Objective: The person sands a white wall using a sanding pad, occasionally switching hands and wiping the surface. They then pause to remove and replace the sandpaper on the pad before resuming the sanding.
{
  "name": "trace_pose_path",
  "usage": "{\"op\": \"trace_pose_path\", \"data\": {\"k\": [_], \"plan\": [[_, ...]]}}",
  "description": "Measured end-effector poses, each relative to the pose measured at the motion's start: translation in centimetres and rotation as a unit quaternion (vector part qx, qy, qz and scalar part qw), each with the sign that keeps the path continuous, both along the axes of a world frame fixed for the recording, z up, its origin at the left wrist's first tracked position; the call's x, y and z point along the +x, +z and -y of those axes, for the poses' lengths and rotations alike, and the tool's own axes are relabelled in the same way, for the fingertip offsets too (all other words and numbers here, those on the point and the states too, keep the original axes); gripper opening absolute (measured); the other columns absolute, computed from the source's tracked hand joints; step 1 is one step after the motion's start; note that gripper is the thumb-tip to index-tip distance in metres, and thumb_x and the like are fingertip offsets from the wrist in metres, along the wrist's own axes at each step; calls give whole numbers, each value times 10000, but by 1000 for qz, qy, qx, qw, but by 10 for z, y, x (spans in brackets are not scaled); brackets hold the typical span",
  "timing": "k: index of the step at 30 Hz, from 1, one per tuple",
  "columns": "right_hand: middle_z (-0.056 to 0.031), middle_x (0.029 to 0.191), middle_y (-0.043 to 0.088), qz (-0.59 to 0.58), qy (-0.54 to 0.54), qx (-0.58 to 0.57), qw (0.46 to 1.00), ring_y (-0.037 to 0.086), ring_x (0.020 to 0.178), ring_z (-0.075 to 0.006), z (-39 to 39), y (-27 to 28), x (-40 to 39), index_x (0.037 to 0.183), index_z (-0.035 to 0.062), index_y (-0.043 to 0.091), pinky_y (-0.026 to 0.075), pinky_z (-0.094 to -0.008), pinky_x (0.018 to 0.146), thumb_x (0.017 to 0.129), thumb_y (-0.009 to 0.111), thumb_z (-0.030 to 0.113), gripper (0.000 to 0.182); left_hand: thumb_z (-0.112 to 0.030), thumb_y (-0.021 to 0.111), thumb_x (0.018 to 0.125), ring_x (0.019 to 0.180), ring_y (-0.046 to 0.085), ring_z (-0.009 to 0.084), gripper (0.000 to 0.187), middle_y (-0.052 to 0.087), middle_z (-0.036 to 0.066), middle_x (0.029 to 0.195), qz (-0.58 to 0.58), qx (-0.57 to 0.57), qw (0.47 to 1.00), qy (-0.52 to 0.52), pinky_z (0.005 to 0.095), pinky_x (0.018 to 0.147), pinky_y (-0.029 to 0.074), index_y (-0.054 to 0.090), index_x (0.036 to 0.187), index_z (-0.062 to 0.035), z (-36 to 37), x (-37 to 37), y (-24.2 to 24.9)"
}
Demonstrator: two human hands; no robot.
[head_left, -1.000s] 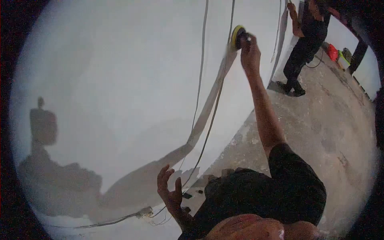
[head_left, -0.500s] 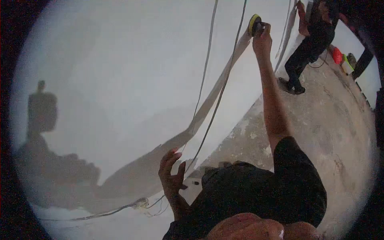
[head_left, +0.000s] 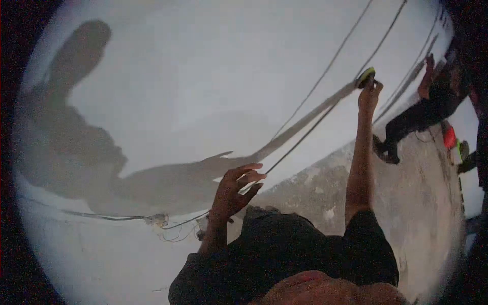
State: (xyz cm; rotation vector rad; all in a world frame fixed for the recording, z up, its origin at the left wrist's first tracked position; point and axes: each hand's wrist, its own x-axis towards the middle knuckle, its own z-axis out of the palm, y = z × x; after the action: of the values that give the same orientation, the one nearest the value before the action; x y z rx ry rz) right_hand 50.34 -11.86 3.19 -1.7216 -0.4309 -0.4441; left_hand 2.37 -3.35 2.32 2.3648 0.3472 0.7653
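My right hand [head_left: 369,96] grips a round pad [head_left: 365,78] with a yellow-green edge and a dark back. The pad lies against the white wall [head_left: 203,76], at the upper right. Lower down, my left hand [head_left: 238,190] is raised beside the wall with its fingers apart and nothing in it. A dark cable [head_left: 305,136] runs slanting along the wall, passing close to the fingertips of my left hand and near the pad. Long shadows of my arm and body fall on the wall.
Another person [head_left: 422,114] in dark clothes stands at the right, by the wall. Red item [head_left: 449,136] lies behind them. The worn floor [head_left: 417,203] spreads at the right. Loose wires come out of a wall opening [head_left: 160,219] at the lower left.
The camera view has turned, shifting the scene. My right hand with the pad appears lower and farther right. My left hand has risen to the right, its fingers still apart.
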Motion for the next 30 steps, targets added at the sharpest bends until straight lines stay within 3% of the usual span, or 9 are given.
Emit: {"op": "trace_pose_path", "data": {"k": [5,7,10,11,14,18,19,20,30], "plan": [[-211,1078,652,32,26,69,997,664,906,-270,-28,-44,-39,1194,64,424,527,-395,800,1087,442,342,298,-147,775,870,1194,633,222,313,661,8,1317,-31,-13,999,-1,412,1018,462,720,1172,-207,-18,-5,-20],[-173,1080,652,54,-59,-96,992,642,941,-242,-18,-57,-11,1206,65,401,520,-386,833,1085,443,261,234,-147,775,867,1191,632,219,314,662,10,1316,-61,-18,998,-18,409,1021,458,724,1172,-204,-15,-11,-16],[-193,1027,650,26,122,149,981,627,873,-267,-2,-109,51,1197,72,403,526,-414,788,1072,475,291,262,-147,785,853,1203,624,245,328,661,49,1314,-68,-22,997,-28,427,1031,457,721,1172,-187,-7,-8,-12],[-191,974,655,-31,-5,-45,998,634,894,-266,12,-72,5,1194,52,418,520,-400,812,1083,455,296,270,-153,786,851,1217,614,266,327,647,70,1333,-57,-21,998,-5,440,1046,453,718,1170,-174,-10,-9,-15],[-230,1165,665,-84,36,-7,996,649,1071,-341,33,-92,-26,1198,34,493,521,-447,908,1075,474,360,349,-190,779,861,1268,577,319,343,595,120,1391,-40,-129,991,20,470,1082,443,697,1190,-137,-25,-13,-46],[-205,1278,625,-192,-30,44,980,614,1163,-334,87,-130,-79,1222,33,541,513,-462,953,1058,514,286,303,-228,754,882,1311,544,324,391,527,113,1458,-122,-35,990,55,475,1076,453,666,1250,-130,-38,-34,-64],[-195,1299,609,100,-16,-168,980,603,1179,-334,109,-119,-96,1261,33,549,503,-457,978,1047,508,248,306,-226,750,885,1325,532,324,390,517,108,1469,-138,-55,988,42,472,1079,450,665,1252,-124,-39,-39,-61],[-184,1319,593,382,3,-358,852,592,1194,-334,127,-105,-105,1300,34,557,493,-452,1003,1037,503,210,321,-224,747,888,1340,520,324,389,507,102,1480,-151,-76,985,28,469,1083,447,664,1254,-119,-40,-43,-59],[-153,1275,659,-92,110,-171,975,613,1171,-222,179,72,-208,1304,35,628,466,-375,1019,1090,439,313,398,-275,733,899,1381,477,341,480,507,119,1496,-147,-81,986,5,491,1130,386,605,1339,-133,-55,-23,-44]]}}
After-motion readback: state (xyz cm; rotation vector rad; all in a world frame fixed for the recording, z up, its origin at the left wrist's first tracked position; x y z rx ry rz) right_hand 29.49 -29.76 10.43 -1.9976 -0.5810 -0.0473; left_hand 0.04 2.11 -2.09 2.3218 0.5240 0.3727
